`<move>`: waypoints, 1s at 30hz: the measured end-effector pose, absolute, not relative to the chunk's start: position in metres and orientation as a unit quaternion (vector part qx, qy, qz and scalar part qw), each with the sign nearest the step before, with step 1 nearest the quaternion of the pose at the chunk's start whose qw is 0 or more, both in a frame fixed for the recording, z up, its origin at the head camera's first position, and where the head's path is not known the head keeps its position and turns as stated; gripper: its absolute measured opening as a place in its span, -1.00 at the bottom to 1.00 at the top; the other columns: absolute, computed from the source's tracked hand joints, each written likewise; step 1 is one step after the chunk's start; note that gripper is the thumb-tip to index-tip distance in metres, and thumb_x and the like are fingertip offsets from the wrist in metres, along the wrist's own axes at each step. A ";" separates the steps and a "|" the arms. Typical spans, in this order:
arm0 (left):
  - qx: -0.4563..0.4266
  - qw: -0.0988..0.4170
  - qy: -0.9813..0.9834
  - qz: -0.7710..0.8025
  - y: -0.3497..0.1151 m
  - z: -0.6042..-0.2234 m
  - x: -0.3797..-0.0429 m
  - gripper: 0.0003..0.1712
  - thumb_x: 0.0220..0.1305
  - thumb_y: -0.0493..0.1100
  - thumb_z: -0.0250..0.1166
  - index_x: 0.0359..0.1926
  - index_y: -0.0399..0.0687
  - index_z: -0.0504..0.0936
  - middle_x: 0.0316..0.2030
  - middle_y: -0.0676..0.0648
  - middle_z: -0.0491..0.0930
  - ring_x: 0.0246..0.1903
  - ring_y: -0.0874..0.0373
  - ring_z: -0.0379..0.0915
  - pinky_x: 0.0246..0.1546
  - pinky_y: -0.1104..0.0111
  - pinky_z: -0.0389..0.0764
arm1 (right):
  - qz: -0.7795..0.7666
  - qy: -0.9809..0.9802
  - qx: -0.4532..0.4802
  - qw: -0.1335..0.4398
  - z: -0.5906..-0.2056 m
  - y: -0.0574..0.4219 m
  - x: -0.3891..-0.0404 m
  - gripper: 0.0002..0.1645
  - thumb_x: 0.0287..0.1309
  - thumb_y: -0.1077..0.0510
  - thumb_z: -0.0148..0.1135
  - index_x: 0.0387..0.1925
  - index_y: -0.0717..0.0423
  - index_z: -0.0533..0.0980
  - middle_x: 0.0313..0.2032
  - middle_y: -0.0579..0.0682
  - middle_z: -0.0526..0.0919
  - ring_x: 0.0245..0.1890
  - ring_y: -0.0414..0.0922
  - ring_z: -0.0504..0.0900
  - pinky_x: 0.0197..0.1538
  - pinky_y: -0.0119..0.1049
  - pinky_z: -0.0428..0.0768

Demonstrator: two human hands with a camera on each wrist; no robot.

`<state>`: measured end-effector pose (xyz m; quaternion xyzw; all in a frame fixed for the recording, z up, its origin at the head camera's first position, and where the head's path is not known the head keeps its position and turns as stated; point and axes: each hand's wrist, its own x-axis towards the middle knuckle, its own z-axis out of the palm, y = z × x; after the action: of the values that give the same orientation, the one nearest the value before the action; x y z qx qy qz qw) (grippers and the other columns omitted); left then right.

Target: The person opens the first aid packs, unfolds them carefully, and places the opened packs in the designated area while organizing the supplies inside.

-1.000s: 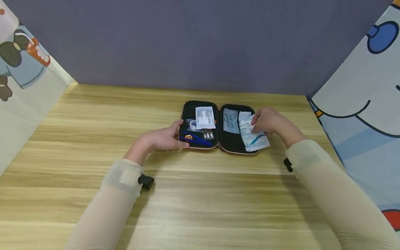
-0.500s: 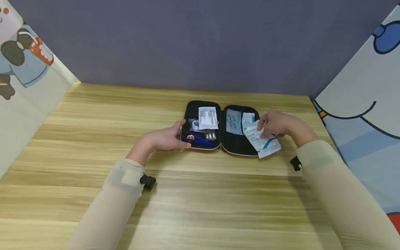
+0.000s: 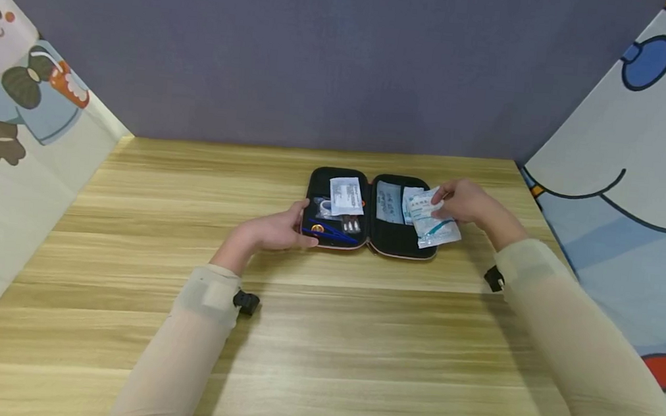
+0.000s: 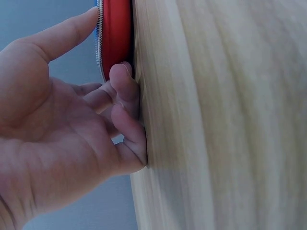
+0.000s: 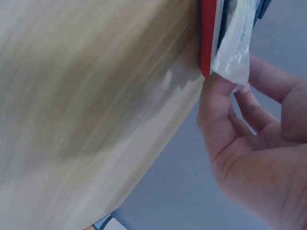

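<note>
A small first-aid case (image 3: 392, 241) lies unfolded on the table, black inside, with a red shell and zip edge in the wrist views. My left hand (image 3: 271, 230) holds its left side, thumb at the near corner and fingers by the side wall. Over the right half, my right hand (image 3: 466, 201) pinches a white and teal sealed packet (image 3: 435, 229) by its upper part. Behind that packet sits a smaller packet (image 3: 409, 200), partly covered. A pale blue packet (image 3: 389, 203) is tucked in the same half. The left half carries a white packet (image 3: 346, 196) and blue tweezers (image 3: 333, 233).
The wooden table (image 3: 327, 340) stretches in front of the case. A grey-blue panel (image 3: 334, 63) rises behind it. Cartoon-printed panels stand at the left (image 3: 22, 161) and right (image 3: 635, 215). Both sleeves carry small black wrist cameras.
My right hand first drew the white and teal packet rightward, past the case's edge, then brought it slightly back left and up. The left hand stays at the case's left side.
</note>
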<state>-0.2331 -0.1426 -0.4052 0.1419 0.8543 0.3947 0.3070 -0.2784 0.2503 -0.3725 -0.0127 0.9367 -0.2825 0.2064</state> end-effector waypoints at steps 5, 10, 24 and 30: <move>0.134 0.311 0.852 0.399 -0.143 -0.405 -0.233 0.28 0.45 -0.04 0.37 0.72 -0.05 -0.45 0.56 -0.37 0.28 0.57 -0.25 0.20 0.69 -0.07 0.02 | -0.281 0.918 -0.040 0.278 -0.369 0.253 -0.281 -0.68 0.42 0.19 0.34 0.09 0.24 0.54 -0.43 -0.07 0.45 -0.64 -0.24 0.19 -0.43 -0.27 0.36; 0.138 0.311 0.851 0.400 -0.142 -0.404 -0.233 0.28 0.46 -0.03 0.37 0.72 -0.08 -0.45 0.56 -0.38 0.28 0.58 -0.24 0.19 0.68 -0.06 0.03 | -0.261 0.904 -0.061 0.332 -0.363 0.253 -0.284 -0.71 0.42 0.23 0.32 0.09 0.21 0.53 -0.46 -0.11 0.45 -0.67 -0.26 0.17 -0.46 -0.30 0.30; 0.146 0.320 0.846 0.401 -0.142 -0.407 -0.234 0.28 0.47 -0.05 0.36 0.71 -0.10 -0.48 0.57 -0.38 0.25 0.59 -0.24 0.16 0.69 -0.05 0.01 | -0.301 0.929 -0.046 0.212 -0.383 0.231 -0.286 -0.70 0.36 0.16 0.41 0.03 0.21 0.58 -0.28 0.01 0.48 -0.48 -0.17 0.34 -0.31 -0.21 0.48; 0.144 0.322 0.847 0.398 -0.142 -0.405 -0.234 0.26 0.49 -0.05 0.34 0.71 -0.07 -0.49 0.56 -0.37 0.27 0.55 -0.23 0.25 0.67 -0.06 0.09 | -0.337 0.925 -0.011 0.172 -0.393 0.226 -0.287 -0.69 0.36 0.14 0.42 0.04 0.18 0.61 -0.33 0.00 0.57 -0.51 -0.17 0.45 -0.32 -0.20 0.55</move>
<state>-0.2335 -0.1421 -0.4048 0.1435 0.8471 0.3979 0.3218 -0.2868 0.2256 -0.3927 -0.0111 0.9254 -0.3373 0.1724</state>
